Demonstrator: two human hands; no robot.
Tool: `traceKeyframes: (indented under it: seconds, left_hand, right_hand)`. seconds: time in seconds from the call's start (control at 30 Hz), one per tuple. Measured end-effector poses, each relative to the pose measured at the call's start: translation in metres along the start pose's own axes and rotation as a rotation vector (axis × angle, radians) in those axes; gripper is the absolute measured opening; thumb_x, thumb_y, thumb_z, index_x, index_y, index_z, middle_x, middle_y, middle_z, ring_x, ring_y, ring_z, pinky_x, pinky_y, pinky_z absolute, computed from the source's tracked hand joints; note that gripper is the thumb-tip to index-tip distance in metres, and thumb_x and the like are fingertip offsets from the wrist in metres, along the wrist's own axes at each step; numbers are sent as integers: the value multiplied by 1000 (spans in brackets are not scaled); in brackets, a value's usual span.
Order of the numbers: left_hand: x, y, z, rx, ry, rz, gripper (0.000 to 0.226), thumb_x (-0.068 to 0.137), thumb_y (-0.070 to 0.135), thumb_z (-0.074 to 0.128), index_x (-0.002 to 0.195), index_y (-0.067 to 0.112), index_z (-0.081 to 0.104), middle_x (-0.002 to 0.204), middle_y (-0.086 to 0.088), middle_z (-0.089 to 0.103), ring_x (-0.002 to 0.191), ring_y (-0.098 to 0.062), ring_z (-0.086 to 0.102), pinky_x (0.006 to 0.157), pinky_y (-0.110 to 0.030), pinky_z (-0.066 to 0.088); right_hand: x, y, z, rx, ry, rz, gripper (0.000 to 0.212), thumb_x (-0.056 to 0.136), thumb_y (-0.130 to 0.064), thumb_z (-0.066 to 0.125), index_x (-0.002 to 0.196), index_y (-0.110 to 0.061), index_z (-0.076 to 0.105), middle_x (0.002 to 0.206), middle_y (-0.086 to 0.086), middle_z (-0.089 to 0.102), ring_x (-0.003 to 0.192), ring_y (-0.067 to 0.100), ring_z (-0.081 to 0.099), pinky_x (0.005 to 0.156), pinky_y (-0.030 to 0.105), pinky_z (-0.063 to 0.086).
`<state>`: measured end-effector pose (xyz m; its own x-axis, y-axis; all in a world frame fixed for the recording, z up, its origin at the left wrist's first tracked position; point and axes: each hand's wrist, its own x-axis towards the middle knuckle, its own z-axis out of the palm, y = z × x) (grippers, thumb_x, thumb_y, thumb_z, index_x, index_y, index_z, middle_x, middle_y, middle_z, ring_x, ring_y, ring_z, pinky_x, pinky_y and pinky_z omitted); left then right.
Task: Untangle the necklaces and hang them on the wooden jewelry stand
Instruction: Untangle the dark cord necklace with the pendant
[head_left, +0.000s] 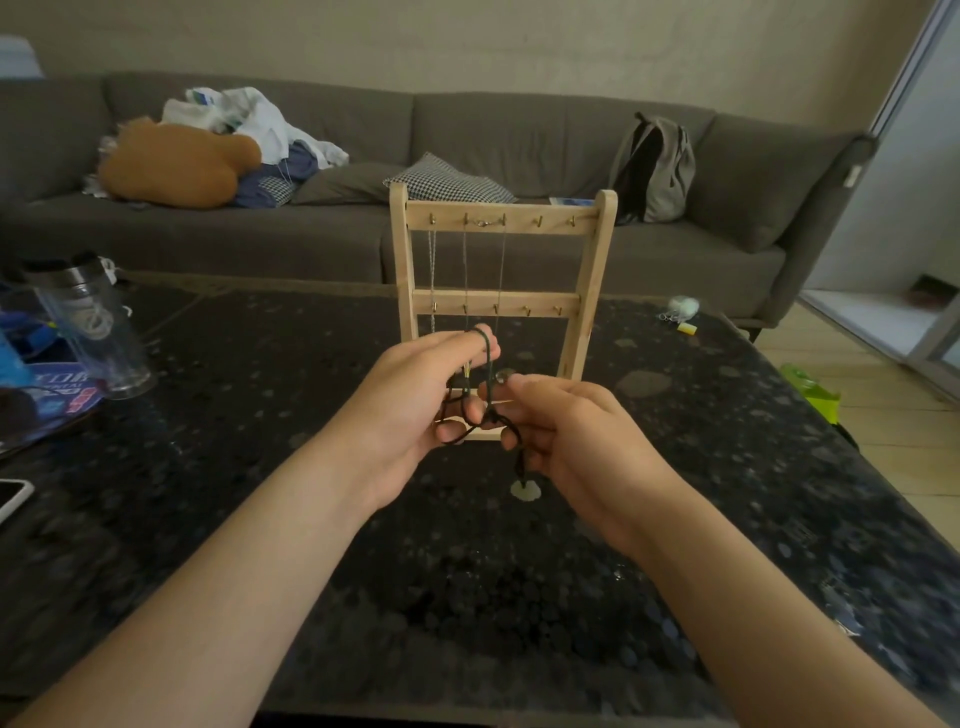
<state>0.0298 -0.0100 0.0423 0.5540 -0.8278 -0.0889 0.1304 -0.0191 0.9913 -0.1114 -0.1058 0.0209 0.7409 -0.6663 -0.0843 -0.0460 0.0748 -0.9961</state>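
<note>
Hands are meeting just in front of a pale wooden jewelry stand (592, 291) with two hooked crossbars, which is standing upright on the dark speckled stone worktop (260, 415). The left hand (415, 395) is holding a dark twisted cord necklace (488, 353): the cord is looping over the raised forefinger and running down between the curled fingers (467, 338). The right hand (576, 441) is pinching the same cord near a knot between thumb and forefinger, its other fingers curling loosely underneath. Below that hand the cord is hanging down to a pale round pendant (524, 491), which is dangling at the worktop; whether it is touching the surface I cannot tell. Thin silvery chains (465, 260) are hanging from hooks on the stand's top bar and trailing past the lower bar. A clear plastic tumbler with a dark lid (93, 322) is standing at the left of the worktop, and a white phone (13, 499) is lying at its left edge. Behind, a long grey fabric sofa (519, 130) is carrying a grey backpack (657, 166).
</note>
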Motion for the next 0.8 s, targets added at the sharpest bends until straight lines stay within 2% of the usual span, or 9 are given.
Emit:
traceKeyframes:
  seconds: [0.2,0.3,0.37,0.43,0.53,0.63,0.7,0.73,0.8]
  left_hand:
    - [-1,2,1,-74,13,-26,39,110,45,49,115,19,78,121,4,80,62,-10,58,61,-27,41]
    - [-1,3,2,-102,47,-31,39,113,43,45,114,19,77,116,3,82,72,-13,60,67,-30,42]
    - [-1,4,2,-110,85,-16,35,114,38,46,114,20,76,113,2,83,89,-21,66,76,-34,46]
    - [-1,4,2,-134,133,4,27,114,32,51,114,21,75,112,3,83,103,-25,67,82,-37,49]
    - [0,4,0,-196,185,15,17,110,23,59,113,22,76,110,3,83,102,-20,66,80,-35,51]
    - [4,3,-2,-292,220,7,17,107,17,64,119,22,75,109,1,84,105,-18,72,86,-37,54]
    - [6,2,-3,-355,223,-4,19,106,14,65,120,20,75,107,0,83,108,-19,75,89,-38,55]
    - [6,2,-4,-386,216,-9,20,106,10,64,119,20,75,107,-1,83,107,-19,76,89,-38,56]
    - [5,3,-3,-441,198,-14,26,106,2,60,120,18,74,108,-1,84,102,-16,80,90,-37,56]
  right_hand:
    - [2,3,-1,-23,21,-42,21,106,-28,64,94,-26,82,88,-6,69,86,16,55,82,36,41]
    - [1,0,-1,-35,47,-54,18,104,-20,67,93,-26,80,76,-13,67,75,3,57,76,27,39]
    - [-1,-2,-1,-38,68,-45,17,104,-15,66,101,-24,81,74,-19,69,71,-7,61,77,24,40]
    - [-2,-4,-2,-73,86,-26,17,104,-18,68,107,-25,83,91,-17,74,88,-3,63,90,29,43]
    - [-4,-6,-3,-107,119,7,16,102,-21,70,104,-27,85,111,-10,77,111,7,60,101,37,45]
    - [-6,-9,-2,-181,117,9,13,103,-27,71,101,-26,84,112,-3,79,116,13,65,79,26,50]
    - [-6,-9,-3,-241,129,-17,14,103,-31,71,99,-25,83,112,14,78,106,30,70,73,22,60]
    - [-5,-9,-3,-249,136,-31,14,104,-31,70,99,-25,82,110,19,76,101,35,68,78,21,59]
    - [-5,-9,-2,-264,142,-39,15,106,-31,67,100,-26,80,91,17,70,80,33,61,62,9,55]
